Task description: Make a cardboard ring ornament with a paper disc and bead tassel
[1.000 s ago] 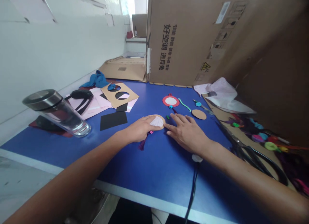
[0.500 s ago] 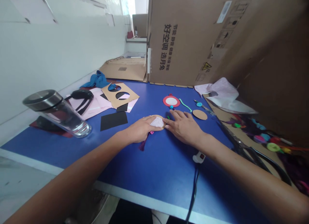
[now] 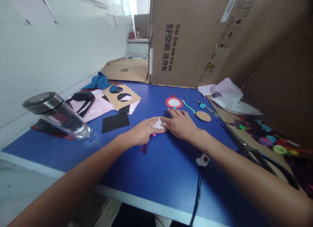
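Note:
Between my hands, flat on the blue table, lies a small round disc with white paper (image 3: 158, 124) on its face. My left hand (image 3: 143, 132) holds it from the left, thumb along the near edge and fingers along the far edge. My right hand (image 3: 179, 124) rests over its right side, index finger and thumb on the paper and the other fingers spread. Both hands cover much of the disc. A purple tassel (image 3: 144, 148) with a pink bead (image 3: 154, 134) sticks out below the left hand. Just beyond the right hand lies a red-rimmed white disc (image 3: 174, 102).
A glass bottle (image 3: 73, 122) leans in view at left, near black paper (image 3: 115, 123) and cut cardboard (image 3: 122, 106). At right are a cardboard disc (image 3: 203, 116), a green strip (image 3: 188, 106), scissors (image 3: 251, 150) and a white device (image 3: 202, 160) with a cable. A large carton (image 3: 190, 41) stands behind.
My right hand has slid slightly left, its fingers now covering more of the white paper. My left hand stays in place on the disc.

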A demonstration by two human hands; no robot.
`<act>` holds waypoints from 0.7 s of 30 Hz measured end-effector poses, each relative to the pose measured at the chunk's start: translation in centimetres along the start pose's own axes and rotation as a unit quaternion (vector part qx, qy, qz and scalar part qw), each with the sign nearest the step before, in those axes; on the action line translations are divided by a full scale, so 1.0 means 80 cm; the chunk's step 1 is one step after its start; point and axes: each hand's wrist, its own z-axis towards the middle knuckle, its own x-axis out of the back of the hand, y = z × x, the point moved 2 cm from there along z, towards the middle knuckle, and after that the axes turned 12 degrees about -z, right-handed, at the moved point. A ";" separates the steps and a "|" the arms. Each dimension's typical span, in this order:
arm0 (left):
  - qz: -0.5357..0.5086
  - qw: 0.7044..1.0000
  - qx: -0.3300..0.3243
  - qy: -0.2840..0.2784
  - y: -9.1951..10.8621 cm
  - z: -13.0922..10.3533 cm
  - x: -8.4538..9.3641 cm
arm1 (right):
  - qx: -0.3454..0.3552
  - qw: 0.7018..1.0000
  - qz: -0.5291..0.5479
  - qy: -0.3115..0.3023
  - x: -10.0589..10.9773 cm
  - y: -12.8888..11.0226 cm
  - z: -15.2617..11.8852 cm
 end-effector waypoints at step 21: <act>-0.005 0.998 -0.040 0.038 -0.003 0.001 -0.002 | 0.011 0.999 -0.012 0.031 -0.005 0.001 -0.055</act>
